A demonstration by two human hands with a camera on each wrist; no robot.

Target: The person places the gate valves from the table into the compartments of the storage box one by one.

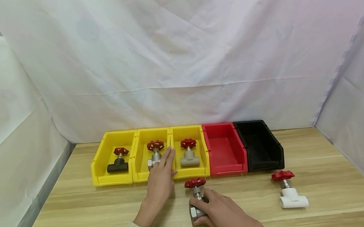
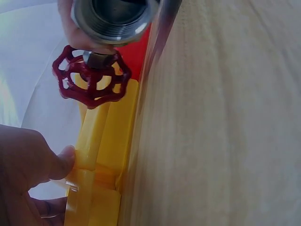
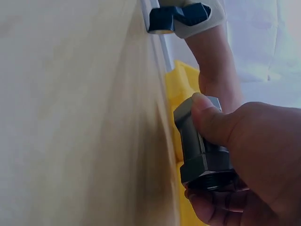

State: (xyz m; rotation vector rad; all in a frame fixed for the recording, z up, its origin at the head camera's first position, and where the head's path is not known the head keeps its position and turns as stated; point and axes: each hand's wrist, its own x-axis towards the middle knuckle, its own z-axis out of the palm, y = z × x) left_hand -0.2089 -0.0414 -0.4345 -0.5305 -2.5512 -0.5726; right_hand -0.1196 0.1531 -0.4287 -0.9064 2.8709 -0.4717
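Note:
My right hand [image 1: 223, 212] grips a metal valve [image 1: 194, 213] by its body, over the table in front of the bins. Its red handwheel [image 1: 195, 183] points toward the bins, and a threaded opening shows in the left wrist view. My left hand [image 1: 161, 178] reaches over the second yellow bin [image 1: 142, 177] with fingers extended; its thumb [image 2: 66, 162] lies at the bins' yellow rim. Partly behind those fingers is another metal valve [image 1: 156, 155] with a red handwheel. A grey valve [image 1: 189, 160] lies in the third yellow bin [image 1: 192, 172].
The leftmost yellow bin [image 1: 113, 179] holds a black valve [image 1: 117, 167]. A red bin [image 1: 228, 169] and a black bin [image 1: 266, 165] continue the row rightward. On the table [image 1: 89, 215] at right lies a white valve [image 1: 293, 199] with a red handwheel. White cloth [image 1: 178, 53] hangs behind.

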